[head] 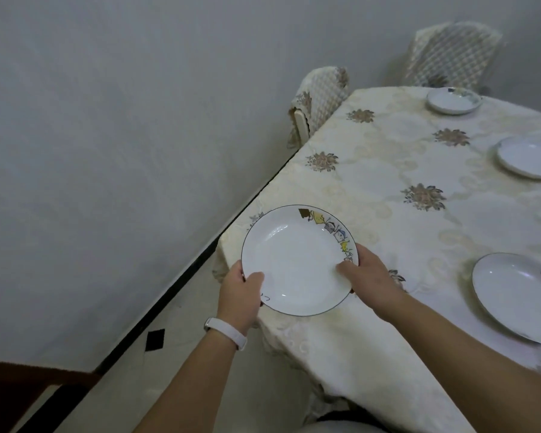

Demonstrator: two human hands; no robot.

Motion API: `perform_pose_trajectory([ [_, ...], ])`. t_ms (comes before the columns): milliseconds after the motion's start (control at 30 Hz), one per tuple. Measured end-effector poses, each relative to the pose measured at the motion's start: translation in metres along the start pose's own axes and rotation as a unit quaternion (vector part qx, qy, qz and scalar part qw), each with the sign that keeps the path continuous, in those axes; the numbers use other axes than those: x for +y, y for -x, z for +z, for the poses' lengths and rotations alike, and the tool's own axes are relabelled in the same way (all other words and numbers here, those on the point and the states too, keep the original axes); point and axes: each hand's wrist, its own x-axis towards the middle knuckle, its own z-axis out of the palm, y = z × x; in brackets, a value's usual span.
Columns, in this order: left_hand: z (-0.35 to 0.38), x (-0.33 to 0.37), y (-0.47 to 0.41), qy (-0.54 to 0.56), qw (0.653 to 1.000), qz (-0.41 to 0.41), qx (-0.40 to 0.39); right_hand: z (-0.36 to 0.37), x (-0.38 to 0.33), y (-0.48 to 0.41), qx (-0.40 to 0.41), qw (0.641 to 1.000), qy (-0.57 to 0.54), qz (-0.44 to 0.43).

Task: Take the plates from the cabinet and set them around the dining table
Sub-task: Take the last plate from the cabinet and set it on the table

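We see a white, dark-rimmed plate (297, 260) with cartoon edging over the dining table (372, 189) corner. Three other white plates (527, 296) lie flat there.

Left hand (239, 296) and right hand (370, 275) grip plate (297, 260) over table (388, 214) corner; 3 plates set.

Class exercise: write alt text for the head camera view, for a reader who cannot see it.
Two hands, left hand and right hand, hold a white plate over the corner of a cloth-covered dining table. Three more plates sit farther along it.

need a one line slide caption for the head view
Both hands, left hand and right hand, hold a cartoon-rimmed plate over the tablecloth corner.
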Motion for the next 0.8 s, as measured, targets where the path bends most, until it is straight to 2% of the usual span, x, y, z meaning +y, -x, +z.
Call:
perform_pose_trajectory([
  [133, 0.024, 0.01, -0.031, 0.002, 1.0, 0.009, -0.019, -0.012, 0.008, -0.025, 0.04, 0.999, -0.019, 0.01],
  [533, 0.081, 0.01, -0.08, -0.043, 0.984, -0.002, -0.172, -0.045, 0.035, -0.021, 0.154, 0.984, -0.069, 0.065],
  [667, 0.097, 0.008, -0.097, -0.05, 0.97, -0.006, -0.239, -0.043, 0.044, -0.015, 0.211, 0.971, -0.077, 0.086],
  [800, 0.109, 0.006, -0.11, -0.108, 0.944, 0.015, -0.312, -0.035, 0.048, -0.005, 0.279, 0.951, -0.078, 0.106],
])
